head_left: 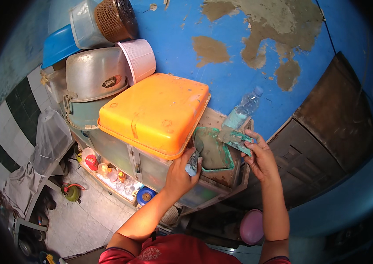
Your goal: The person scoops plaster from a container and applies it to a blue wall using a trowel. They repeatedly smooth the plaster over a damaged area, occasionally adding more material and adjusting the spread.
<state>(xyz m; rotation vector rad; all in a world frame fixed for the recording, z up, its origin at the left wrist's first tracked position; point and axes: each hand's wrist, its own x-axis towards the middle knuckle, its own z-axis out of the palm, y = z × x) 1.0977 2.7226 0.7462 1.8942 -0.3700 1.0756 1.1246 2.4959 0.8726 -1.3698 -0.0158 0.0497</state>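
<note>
My left hand [179,176] is closed around a tool with a light-blue handle [191,167], smeared grey; its working end cannot be made out. To the right, the fingers of my right hand [261,157] pinch a flat green piece [241,142] coated with grey paste. It is held over the right edge of a shallow green-edged tray [229,163]. Wet grey paste [213,152] lies in the tray, between my hands. Right behind the green piece stands a clear plastic bottle [241,110] with a blue cap.
An orange plastic tub [155,112] lies upside down on the cabinet [153,171], beside my left hand. Pots and a pink bucket [139,59] are stacked behind it. The blue wall [173,35] has grey patches. Dark door panels [312,154] stand to the right.
</note>
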